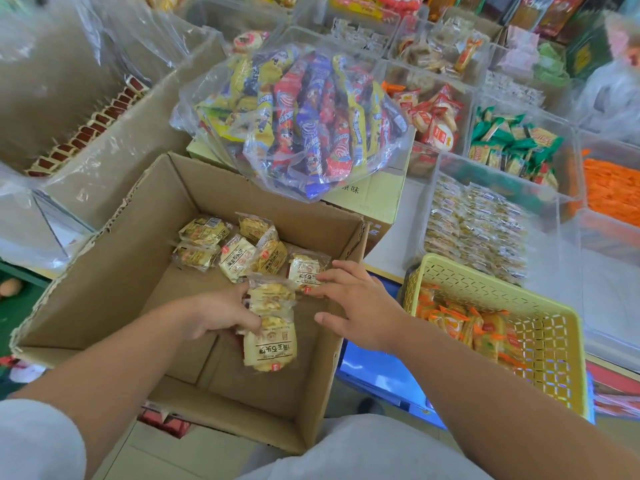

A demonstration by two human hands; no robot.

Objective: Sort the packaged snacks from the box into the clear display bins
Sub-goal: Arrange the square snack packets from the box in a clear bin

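Cardboard box (114, 296): my left hand (214, 318) clutches stacked snack packs (270, 327) for one trip; right hand (360, 303) spread empty, reaching the pack (306, 271) by the right wall.

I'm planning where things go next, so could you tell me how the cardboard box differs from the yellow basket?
The cardboard box has solid brown walls and open flaps; the yellow basket is perforated plastic. The box holds pale yellow packets, some gripped in the left hand; the basket holds orange ones. The right hand reaches into the box, open; neither hand touches the basket. Both are open-topped and partly filled.
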